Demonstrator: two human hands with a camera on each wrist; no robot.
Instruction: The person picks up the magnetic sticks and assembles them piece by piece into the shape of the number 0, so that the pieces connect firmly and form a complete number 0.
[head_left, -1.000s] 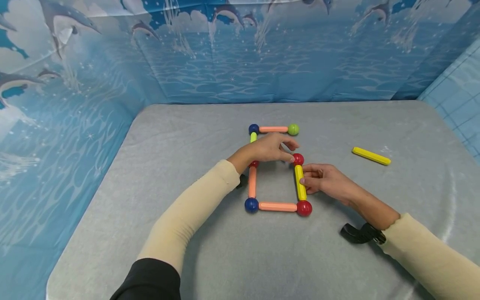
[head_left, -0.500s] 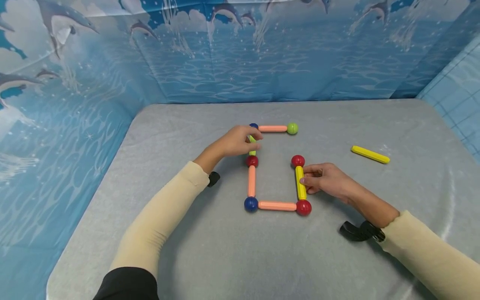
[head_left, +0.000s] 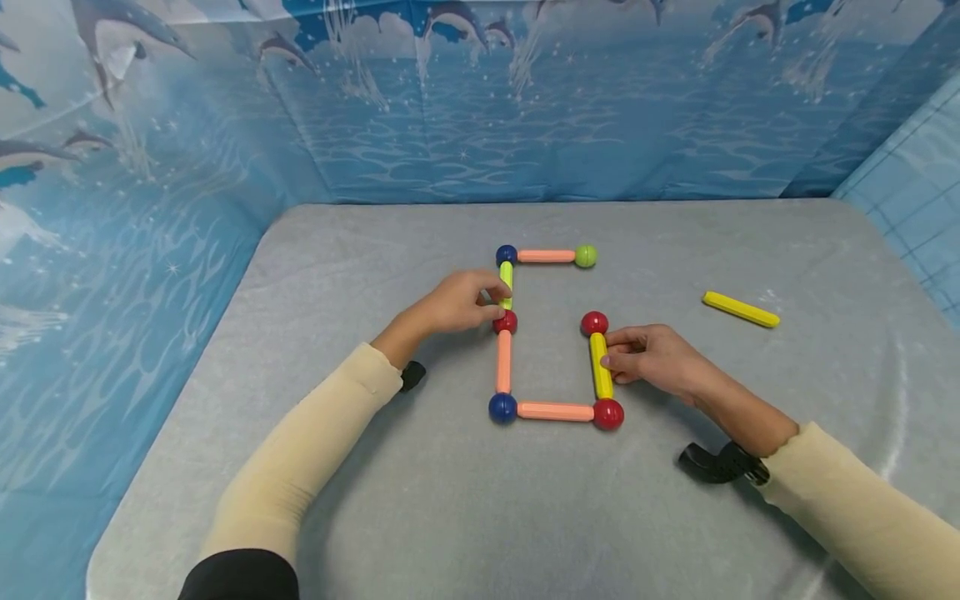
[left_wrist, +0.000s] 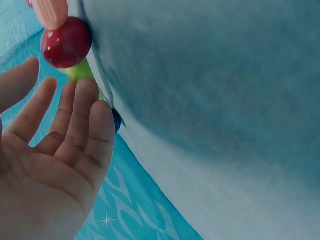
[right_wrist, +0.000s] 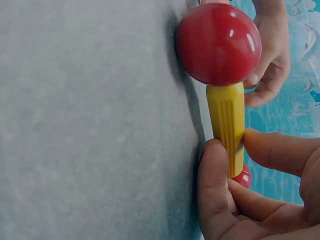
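Note:
My right hand point(head_left: 648, 362) pinches a yellow magnetic rod point(head_left: 601, 367) between thumb and fingers. A red ball joins each end of this rod, the nearer ball point(right_wrist: 219, 44) showing large in the right wrist view. At the left side my left hand point(head_left: 461, 302) hovers by another red ball point(head_left: 507, 323) and a light green rod point(head_left: 506, 273). Its fingers point(left_wrist: 75, 135) are parted and loosely bent in the left wrist view, with nothing between them. Orange rods, one upright point(head_left: 503, 367) and one along the bottom point(head_left: 555, 412), meet at a blue ball point(head_left: 502, 408).
Behind, a blue ball point(head_left: 507, 255), an orange rod point(head_left: 546, 256) and a green ball point(head_left: 586, 256) form a short row. A loose yellow rod point(head_left: 741, 309) lies to the right on the grey table point(head_left: 637, 517). Blue dolphin-printed cloth point(head_left: 480, 125) hangs behind the table.
My left hand has left the red ball atop the yellow rod, moved left, then come slightly towards me beside the left red ball. My right hand stays on the yellow rod.

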